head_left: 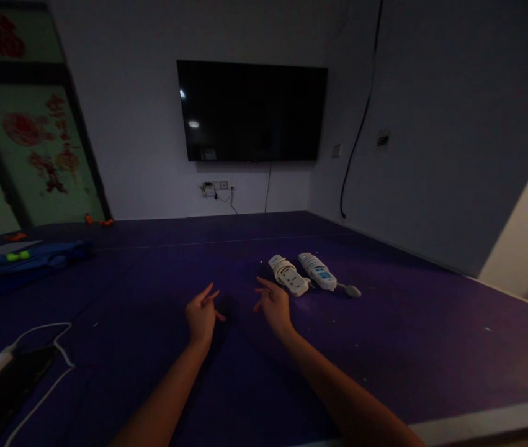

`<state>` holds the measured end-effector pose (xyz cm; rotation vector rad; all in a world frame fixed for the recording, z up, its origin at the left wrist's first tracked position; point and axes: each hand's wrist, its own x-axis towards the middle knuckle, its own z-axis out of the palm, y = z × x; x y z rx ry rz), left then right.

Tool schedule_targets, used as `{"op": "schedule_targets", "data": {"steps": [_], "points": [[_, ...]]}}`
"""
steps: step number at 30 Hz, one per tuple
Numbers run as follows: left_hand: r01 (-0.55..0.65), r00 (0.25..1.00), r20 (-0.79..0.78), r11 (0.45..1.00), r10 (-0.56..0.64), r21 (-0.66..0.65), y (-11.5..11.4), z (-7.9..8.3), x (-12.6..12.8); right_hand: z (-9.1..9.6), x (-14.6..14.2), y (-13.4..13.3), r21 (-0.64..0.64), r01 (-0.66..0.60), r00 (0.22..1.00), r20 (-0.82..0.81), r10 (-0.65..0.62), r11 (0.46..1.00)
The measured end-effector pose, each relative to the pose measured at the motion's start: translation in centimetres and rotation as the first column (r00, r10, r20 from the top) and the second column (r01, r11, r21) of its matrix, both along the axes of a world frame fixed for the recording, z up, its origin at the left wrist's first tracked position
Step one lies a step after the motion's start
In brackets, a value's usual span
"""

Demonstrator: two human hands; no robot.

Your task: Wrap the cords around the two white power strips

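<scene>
Both my arms reach out over a dark purple floor mat. My left hand hovers with its fingers spread apart and holds nothing. My right hand is beside it, fingers also spread and empty. Just beyond my right hand lie two white power strips side by side: the nearer one has its cord wrapped around it, the other has blue markings and its plug lies to its right. Neither hand touches them.
A black television hangs on the far wall above wall sockets. A white cable and a dark flat device lie at the lower left. Blue items sit at the far left.
</scene>
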<state>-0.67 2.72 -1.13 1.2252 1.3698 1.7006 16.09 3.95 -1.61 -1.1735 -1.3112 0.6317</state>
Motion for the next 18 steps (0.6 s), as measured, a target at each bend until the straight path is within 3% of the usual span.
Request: {"op": "schedule_targets", "data": {"steps": [6,9,15,18], "points": [[-0.065,0.996,-0.057,0.995,0.070,0.076,-0.1,0.1,-0.1,-0.5,0.0,0.4,0.131,0.047,0.989,0.135,-0.065,0.990],[-0.075,0.992,-0.088,0.983,0.090,0.168,0.2,-0.2,0.1,-0.5,0.0,0.4,0.221,0.006,0.986,0.161,-0.043,0.975],[-0.026,0.983,-0.173,0.972,0.068,0.235,0.3,-0.6,0.0,-0.1,-0.1,-0.4,0.115,-0.042,0.935,0.355,-0.002,0.992],[0.010,0.987,-0.158,0.971,0.029,0.238,0.2,-0.5,0.1,0.2,-0.1,-1.0,0.137,-0.026,0.886,0.462,-0.041,0.990]]}}
